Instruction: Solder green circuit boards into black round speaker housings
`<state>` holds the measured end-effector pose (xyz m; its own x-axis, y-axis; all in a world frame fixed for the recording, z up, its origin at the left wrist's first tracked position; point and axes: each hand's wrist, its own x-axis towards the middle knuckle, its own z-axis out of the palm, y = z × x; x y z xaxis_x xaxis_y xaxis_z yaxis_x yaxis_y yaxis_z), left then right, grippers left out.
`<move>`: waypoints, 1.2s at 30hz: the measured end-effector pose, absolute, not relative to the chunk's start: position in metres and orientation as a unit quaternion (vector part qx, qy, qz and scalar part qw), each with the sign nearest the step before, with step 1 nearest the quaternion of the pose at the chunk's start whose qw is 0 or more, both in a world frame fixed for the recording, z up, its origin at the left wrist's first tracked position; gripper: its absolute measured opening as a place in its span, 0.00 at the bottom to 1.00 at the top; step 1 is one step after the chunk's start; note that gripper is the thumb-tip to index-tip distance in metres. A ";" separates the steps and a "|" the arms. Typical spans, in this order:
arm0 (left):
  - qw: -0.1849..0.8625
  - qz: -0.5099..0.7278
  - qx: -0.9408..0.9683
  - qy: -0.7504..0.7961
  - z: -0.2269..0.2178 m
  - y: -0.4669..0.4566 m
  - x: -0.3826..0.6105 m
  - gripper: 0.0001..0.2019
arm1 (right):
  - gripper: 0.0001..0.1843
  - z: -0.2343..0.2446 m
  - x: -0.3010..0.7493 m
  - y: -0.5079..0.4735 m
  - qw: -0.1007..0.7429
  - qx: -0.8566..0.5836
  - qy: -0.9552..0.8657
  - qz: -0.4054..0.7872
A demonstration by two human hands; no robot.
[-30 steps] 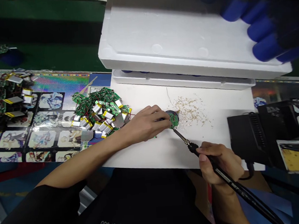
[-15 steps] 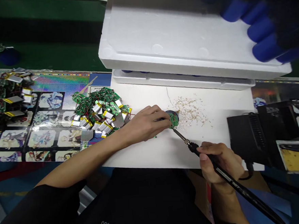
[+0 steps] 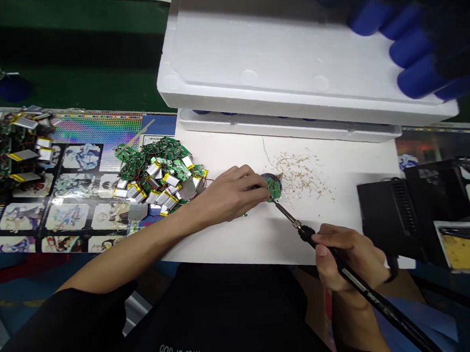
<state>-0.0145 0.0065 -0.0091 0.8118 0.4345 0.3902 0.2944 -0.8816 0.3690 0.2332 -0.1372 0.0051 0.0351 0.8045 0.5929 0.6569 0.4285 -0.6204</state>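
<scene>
My left hand (image 3: 230, 193) lies on the white sheet (image 3: 263, 238) with its fingers closed on a small round green circuit board (image 3: 273, 185). My right hand (image 3: 351, 256) grips a black soldering iron (image 3: 333, 255) like a pen. The iron's metal tip touches the lower edge of the board. Pale solder scraps (image 3: 301, 174) are scattered just right of the board.
A heap of green boards with silver batteries (image 3: 158, 173) sits left of my left hand; more lie at far left (image 3: 8, 154). Stacked white foam trays (image 3: 293, 81) stand behind, blue cylinders (image 3: 411, 51) on the right. A black soldering station (image 3: 391, 216) and sponge tray (image 3: 467, 248) stand at right.
Both hands have stayed almost still. The iron's tip stays at the board. The view has shifted very slightly.
</scene>
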 end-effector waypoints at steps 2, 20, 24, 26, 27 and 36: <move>0.143 0.246 0.939 0.191 -0.009 0.006 -0.015 0.09 | 0.05 0.003 0.236 -0.142 0.507 -0.540 -0.668 0.075; 0.138 0.252 0.938 0.191 -0.011 0.007 -0.014 0.08 | 0.13 -0.011 0.255 -0.134 0.629 -0.587 -0.501 0.096; 0.137 0.255 0.938 0.191 -0.010 0.007 -0.014 0.08 | 0.15 -0.010 0.255 -0.121 0.639 -0.621 -0.447 0.077; 0.137 0.256 0.938 0.189 -0.011 0.008 -0.014 0.08 | 0.16 -0.011 0.255 -0.112 0.627 -0.639 -0.437 0.088; 0.139 0.259 0.937 0.186 -0.011 0.008 -0.015 0.08 | 0.16 -0.012 0.255 -0.108 0.621 -0.642 -0.437 0.106; 0.199 0.286 0.920 0.177 -0.009 0.014 -0.020 0.05 | 0.10 -0.043 0.257 -0.118 0.572 -0.624 -0.483 0.223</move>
<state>-0.0202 0.0144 -0.0086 0.7733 0.4404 0.4561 0.2121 -0.8576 0.4686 0.2569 -0.1182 -0.0433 0.4335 0.8584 0.2743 0.3468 0.1220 -0.9300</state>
